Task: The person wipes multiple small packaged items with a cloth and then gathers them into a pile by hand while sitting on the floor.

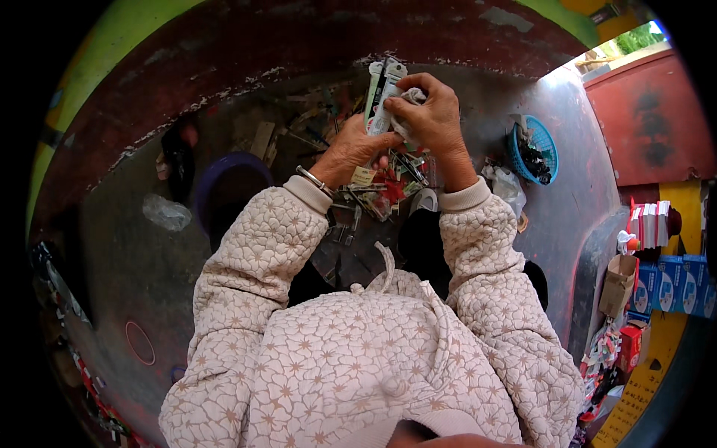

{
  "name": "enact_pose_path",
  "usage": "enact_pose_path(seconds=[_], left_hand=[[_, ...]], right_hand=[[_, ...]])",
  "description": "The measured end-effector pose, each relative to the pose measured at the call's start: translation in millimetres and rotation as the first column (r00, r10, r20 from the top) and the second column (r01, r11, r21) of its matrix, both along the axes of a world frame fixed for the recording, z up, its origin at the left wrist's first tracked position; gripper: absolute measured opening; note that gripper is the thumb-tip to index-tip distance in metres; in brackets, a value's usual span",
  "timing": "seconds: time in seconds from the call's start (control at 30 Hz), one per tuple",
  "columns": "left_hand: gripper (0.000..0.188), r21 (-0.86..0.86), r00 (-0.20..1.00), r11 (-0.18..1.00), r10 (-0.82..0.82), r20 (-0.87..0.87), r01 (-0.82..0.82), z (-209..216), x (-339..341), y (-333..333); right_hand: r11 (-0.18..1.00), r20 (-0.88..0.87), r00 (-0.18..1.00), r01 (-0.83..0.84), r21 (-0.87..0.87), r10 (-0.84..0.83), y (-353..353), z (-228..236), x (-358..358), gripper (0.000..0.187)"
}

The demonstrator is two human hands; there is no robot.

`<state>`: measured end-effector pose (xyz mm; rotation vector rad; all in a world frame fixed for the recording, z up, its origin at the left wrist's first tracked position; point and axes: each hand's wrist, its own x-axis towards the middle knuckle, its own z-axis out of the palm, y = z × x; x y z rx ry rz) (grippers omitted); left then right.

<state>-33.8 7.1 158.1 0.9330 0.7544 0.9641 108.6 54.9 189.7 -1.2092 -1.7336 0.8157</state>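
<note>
My left hand (354, 146), with a bangle at its wrist, is closed around a few long, narrow blister packs (384, 88) with hang holes at their tops. They stand upright in front of me, and what they contain is too small to make out. My right hand (435, 118) pinches a crumpled whitish cloth (413, 96) against the right side of the packs. Below both hands, a loose heap of small packaged goods (385, 196) in red, white and metallic colours lies on the floor, partly hidden by my hands and sleeves.
A purple basin (233, 166) stands left of the heap, near a clear plastic bag (166, 213). To the right, a blue basket (551, 145) holds dark items beside a whitish bag (506, 187). Blue boxes (676, 285) line the right edge. A dark red wall (299, 45) rises ahead.
</note>
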Motion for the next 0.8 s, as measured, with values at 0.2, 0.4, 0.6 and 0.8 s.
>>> enact_pose_path(seconds=[0.2, 0.4, 0.6, 0.8], left_hand=[[0.034, -0.099, 0.987, 0.990, -0.090, 0.132, 0.104, -7, -8, 3], [0.037, -0.162, 0.976, 0.976, -0.112, 0.187, 0.143, 0, -12, 2], [0.047, -0.061, 0.966, 0.964, -0.259, 0.001, 0.259, 6, -15, -3], [0.052, -0.072, 0.969, 0.966, -0.244, 0.046, 0.247, -2, -18, 5]], right_hand=[[0.868, -0.343, 0.934, -0.251, -0.428, 0.101, 13, 2, 29, 0.021], [0.818, -0.422, 0.905, -0.287, -0.499, 0.060, 11, 17, 41, 0.029], [0.890, -0.230, 0.972, -0.137, -0.436, 0.037, 16, 19, 61, 0.027], [0.878, -0.376, 0.923, -0.109, -0.467, -0.085, 23, 20, 92, 0.019]])
